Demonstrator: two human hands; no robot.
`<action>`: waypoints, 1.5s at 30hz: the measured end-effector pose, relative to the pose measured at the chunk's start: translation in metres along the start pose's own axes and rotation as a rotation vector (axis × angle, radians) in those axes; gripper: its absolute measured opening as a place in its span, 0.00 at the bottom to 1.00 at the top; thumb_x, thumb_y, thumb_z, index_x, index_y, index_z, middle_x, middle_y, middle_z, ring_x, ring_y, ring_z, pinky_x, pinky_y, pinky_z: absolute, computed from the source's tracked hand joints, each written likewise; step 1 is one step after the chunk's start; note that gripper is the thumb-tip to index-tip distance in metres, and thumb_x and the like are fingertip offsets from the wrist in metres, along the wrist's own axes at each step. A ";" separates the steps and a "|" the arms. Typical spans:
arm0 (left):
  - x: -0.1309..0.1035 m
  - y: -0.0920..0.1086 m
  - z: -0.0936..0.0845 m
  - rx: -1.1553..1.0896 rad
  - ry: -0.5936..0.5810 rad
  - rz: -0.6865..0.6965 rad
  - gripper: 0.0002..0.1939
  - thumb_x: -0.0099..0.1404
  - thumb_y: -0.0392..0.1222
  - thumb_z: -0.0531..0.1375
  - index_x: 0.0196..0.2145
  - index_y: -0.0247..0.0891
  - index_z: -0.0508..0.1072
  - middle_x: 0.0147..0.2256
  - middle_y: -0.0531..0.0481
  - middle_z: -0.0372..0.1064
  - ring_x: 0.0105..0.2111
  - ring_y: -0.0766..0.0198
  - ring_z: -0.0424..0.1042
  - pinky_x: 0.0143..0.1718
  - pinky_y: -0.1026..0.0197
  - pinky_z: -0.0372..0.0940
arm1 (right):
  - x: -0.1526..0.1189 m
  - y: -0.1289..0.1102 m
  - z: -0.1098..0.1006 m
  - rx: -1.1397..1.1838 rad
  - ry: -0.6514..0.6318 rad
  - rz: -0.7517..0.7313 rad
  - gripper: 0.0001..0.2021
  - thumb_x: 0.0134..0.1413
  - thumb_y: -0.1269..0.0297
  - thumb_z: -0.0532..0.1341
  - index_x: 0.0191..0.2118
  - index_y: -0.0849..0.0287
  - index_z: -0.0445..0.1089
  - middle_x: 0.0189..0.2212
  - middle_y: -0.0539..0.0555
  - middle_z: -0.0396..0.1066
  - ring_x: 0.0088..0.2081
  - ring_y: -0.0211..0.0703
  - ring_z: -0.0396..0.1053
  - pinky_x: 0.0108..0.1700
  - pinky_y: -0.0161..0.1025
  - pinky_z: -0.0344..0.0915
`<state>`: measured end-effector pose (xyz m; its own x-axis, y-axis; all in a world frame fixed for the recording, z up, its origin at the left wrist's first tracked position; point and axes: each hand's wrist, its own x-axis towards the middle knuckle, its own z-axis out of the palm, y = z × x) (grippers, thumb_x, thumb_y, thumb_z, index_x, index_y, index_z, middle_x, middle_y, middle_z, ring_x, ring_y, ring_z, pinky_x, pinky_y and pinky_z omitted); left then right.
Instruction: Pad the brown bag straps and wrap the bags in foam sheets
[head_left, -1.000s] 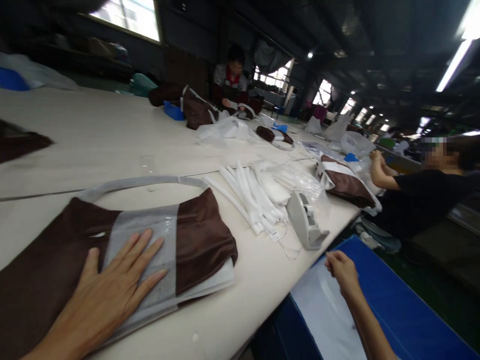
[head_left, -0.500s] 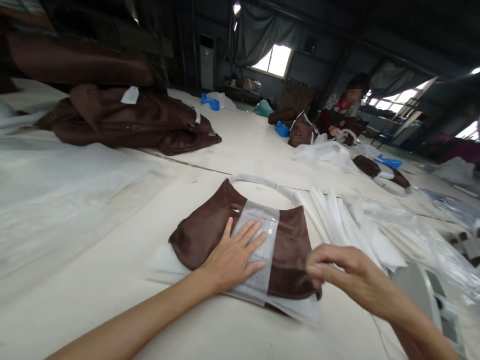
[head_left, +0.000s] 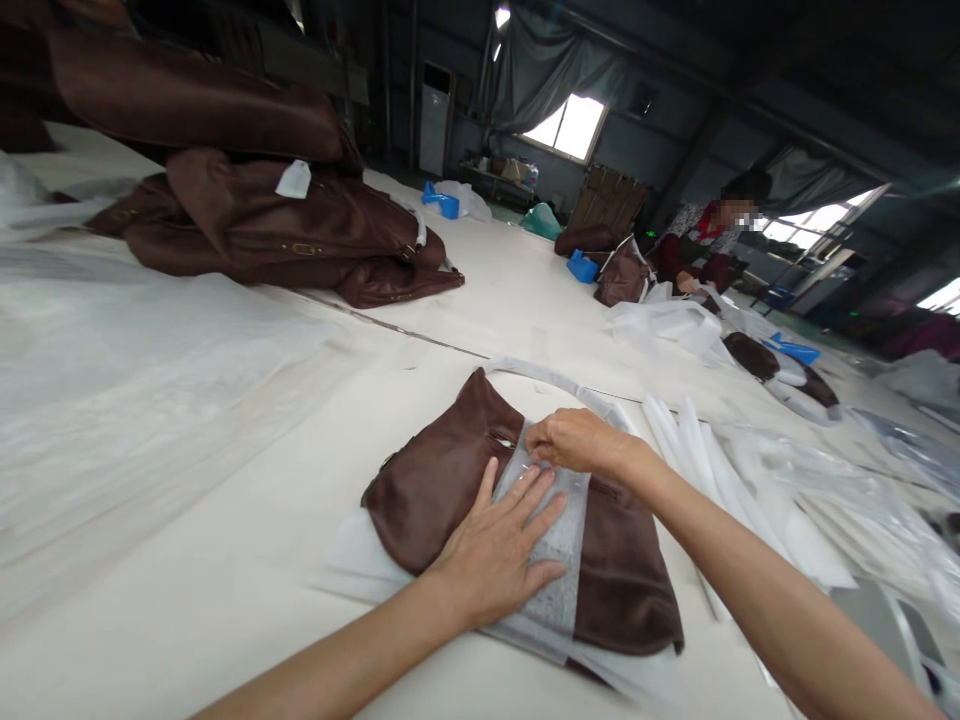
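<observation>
A brown leather handbag (head_left: 442,475) lies flat on the white table in front of me, a translucent white wrapping strip (head_left: 559,545) around its middle. Its strap (head_left: 536,371), covered in white wrap, arches away at the far side. White sheet material (head_left: 352,550) sticks out from beneath the bag. My left hand (head_left: 499,545) rests with spread fingers on the strip and the leather beside it. Close to the strip's upper end, my right hand (head_left: 574,440) has its fingers curled in a pinch against the strip; anything between the fingertips is hidden.
Several brown bags (head_left: 300,235) are heaped at the far left beside translucent sheeting (head_left: 150,370). White strips (head_left: 720,480) and clear plastic (head_left: 847,480) lie to the right, near a grey tape dispenser-like object (head_left: 881,630). Across the table a person (head_left: 701,240) handles white wrapping.
My right hand has moved left from the bag's right side to the upper end of the strip. My left hand stays spread on the bag. The view has shifted slightly.
</observation>
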<state>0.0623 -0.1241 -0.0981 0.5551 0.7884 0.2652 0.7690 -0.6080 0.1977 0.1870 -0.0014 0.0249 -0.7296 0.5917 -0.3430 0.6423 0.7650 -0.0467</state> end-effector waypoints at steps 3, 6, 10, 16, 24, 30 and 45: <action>-0.001 0.000 0.002 -0.001 0.013 -0.002 0.34 0.71 0.63 0.44 0.67 0.42 0.51 0.68 0.41 0.46 0.68 0.50 0.44 0.64 0.32 0.20 | 0.004 -0.004 0.000 -0.097 -0.012 0.022 0.08 0.58 0.69 0.57 0.34 0.55 0.75 0.33 0.54 0.77 0.37 0.46 0.74 0.33 0.35 0.58; -0.001 0.001 0.003 -0.004 0.016 -0.008 0.35 0.70 0.63 0.45 0.67 0.42 0.51 0.68 0.42 0.47 0.68 0.51 0.43 0.65 0.33 0.20 | 0.008 -0.009 0.001 -0.165 -0.038 0.028 0.09 0.58 0.68 0.57 0.37 0.57 0.76 0.35 0.58 0.78 0.39 0.50 0.75 0.35 0.37 0.62; 0.000 0.001 0.005 -0.004 0.009 -0.011 0.35 0.70 0.63 0.46 0.67 0.42 0.51 0.68 0.42 0.45 0.69 0.52 0.42 0.64 0.36 0.14 | 0.018 -0.010 0.002 -0.213 -0.040 0.052 0.10 0.58 0.68 0.58 0.40 0.63 0.76 0.37 0.66 0.78 0.41 0.56 0.76 0.39 0.42 0.65; -0.002 -0.002 0.008 -0.003 0.043 0.003 0.35 0.70 0.63 0.46 0.68 0.44 0.49 0.68 0.43 0.45 0.68 0.50 0.43 0.65 0.32 0.20 | 0.011 -0.001 0.002 -0.193 0.099 0.219 0.23 0.55 0.50 0.65 0.46 0.67 0.72 0.40 0.69 0.76 0.44 0.59 0.75 0.42 0.45 0.67; 0.000 -0.002 0.002 -0.065 0.036 0.013 0.34 0.70 0.62 0.46 0.67 0.43 0.51 0.66 0.41 0.51 0.68 0.50 0.43 0.65 0.31 0.27 | -0.043 -0.012 0.093 0.131 0.541 0.001 0.24 0.71 0.58 0.42 0.61 0.64 0.63 0.62 0.62 0.63 0.65 0.50 0.56 0.65 0.52 0.54; -0.002 0.000 -0.005 -0.087 0.079 0.032 0.30 0.69 0.61 0.51 0.62 0.41 0.61 0.62 0.42 0.61 0.66 0.48 0.48 0.65 0.31 0.33 | -0.042 -0.009 0.120 0.024 0.461 -0.010 0.28 0.70 0.54 0.45 0.69 0.62 0.49 0.69 0.59 0.45 0.70 0.52 0.40 0.68 0.61 0.42; -0.006 -0.016 -0.020 -0.414 0.401 -0.129 0.12 0.72 0.39 0.50 0.31 0.39 0.69 0.31 0.49 0.71 0.35 0.61 0.70 0.39 0.58 0.66 | -0.041 -0.008 0.123 0.136 0.421 -0.033 0.26 0.66 0.46 0.50 0.66 0.42 0.56 0.71 0.61 0.35 0.70 0.60 0.34 0.66 0.67 0.35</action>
<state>0.0405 -0.1208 -0.0841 0.2400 0.8099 0.5352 0.5898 -0.5595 0.5823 0.2405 -0.0636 -0.0756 -0.7642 0.6410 0.0713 0.6215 0.7615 -0.1841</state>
